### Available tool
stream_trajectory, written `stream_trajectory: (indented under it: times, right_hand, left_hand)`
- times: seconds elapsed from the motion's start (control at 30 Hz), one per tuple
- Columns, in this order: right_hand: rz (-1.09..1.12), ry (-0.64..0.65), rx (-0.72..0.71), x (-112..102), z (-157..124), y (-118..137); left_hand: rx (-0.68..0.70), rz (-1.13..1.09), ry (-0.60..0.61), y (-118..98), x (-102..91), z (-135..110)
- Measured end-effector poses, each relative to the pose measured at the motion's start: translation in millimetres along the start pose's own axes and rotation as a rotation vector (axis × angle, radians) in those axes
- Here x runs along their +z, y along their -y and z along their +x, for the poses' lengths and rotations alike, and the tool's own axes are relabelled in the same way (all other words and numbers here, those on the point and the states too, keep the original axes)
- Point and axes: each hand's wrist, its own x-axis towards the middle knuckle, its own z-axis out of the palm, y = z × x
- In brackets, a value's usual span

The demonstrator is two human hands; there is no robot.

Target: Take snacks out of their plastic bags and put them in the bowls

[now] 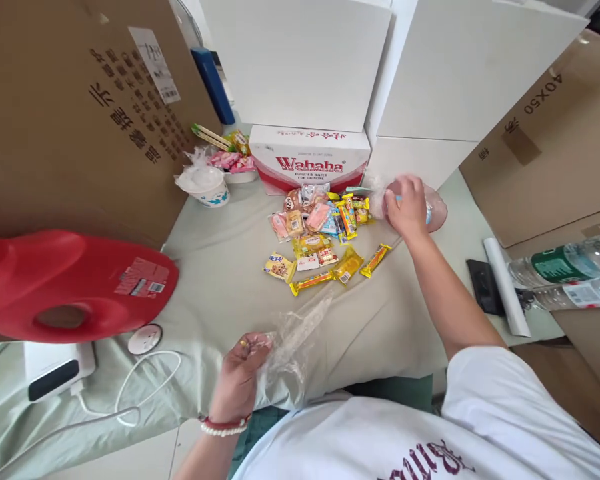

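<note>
My left hand (245,367) is closed on the edge of a crumpled clear plastic bag (297,343), which trails to the right over the front of the table. At the back right, my right hand (406,203) curls its fingers over a pinkish see-through plastic package (436,208) with some blue and white print; its exact kind is hard to make out. Between the hands lies a heap of small wrapped snacks (317,220). In front of the heap are a cookie packet (280,267), a yellow snack packet (349,265) and yellow bars (375,260).
A Wahaha carton (310,160) stands behind the snacks. To its left are a paper cup (207,187) and a white tray (241,177). A red jug (145,283) and a white device with a cable (60,367) lie left; plastic bottles (555,267) lie right.
</note>
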Motion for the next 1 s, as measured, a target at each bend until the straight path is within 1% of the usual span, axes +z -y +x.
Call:
stream_trajectory:
  times: [0.03,0.07,0.1,0.13,0.17,0.2,0.27,0.33,0.4,0.47,0.6,0.67,0.77,0.87,0.93,1.0]
  right_hand:
    - [0.109,0.012,0.042,-15,-30,2]
    - [0.221,0.080,0.111,-29,-62,3]
    - [0.333,0.199,0.195,-40,-94,5]
    - [0.427,0.281,0.313,-50,-126,6]
    - [0.520,0.337,0.440,-57,-155,7]
    - [0.619,0.406,0.566,-63,-180,8]
    - [0.821,0.532,0.785,-72,-218,13]
    - [1.010,0.633,0.921,-74,-238,22]
    - [1.142,0.643,0.999,-69,-246,35]
    - [1.225,0.632,1.045,-59,-246,51]
    - [1.289,0.655,1.050,-32,-238,80]
    - [1.316,0.678,1.080,-23,-236,90]
    - [1.422,0.759,1.155,-16,-236,98]
    - [1.493,0.860,1.169,-13,-237,102]
    - [1.464,0.866,1.158,-11,-237,102]
    - [1.435,0.802,1.150,-9,-236,98]
  left_hand:
    - [0.021,0.024,-0.004,1,7.6,2]
    - [0.060,0.041,0.005,1,15.6,3]
    - [0.107,0.056,0.024,0,24.0,3]
    - [0.150,0.063,0.048,-1,32.7,2]
    - [0.185,0.061,0.076,-2,41.6,1]
    - [0.213,0.047,0.103,-4,50.6,-2]
    - [0.263,-0.009,0.132,-6,68.0,-7]
    - [0.291,-0.068,0.157,-7,82.8,-12]
    - [0.279,-0.116,0.198,-4,93.3,-17]
    - [0.250,-0.148,0.251,1,99.0,-21]
    - [0.147,-0.229,0.397,6,97.5,-29]
    - [0.077,-0.289,0.424,4,93.2,-32]
    - [0.037,-0.308,0.353,-1,87.0,-32]
    - [0.037,-0.288,0.314,0,82.3,-27]
    - [0.040,-0.323,0.297,5,78.3,-21]
    - [0.038,-0.368,0.233,12,72.1,-14]
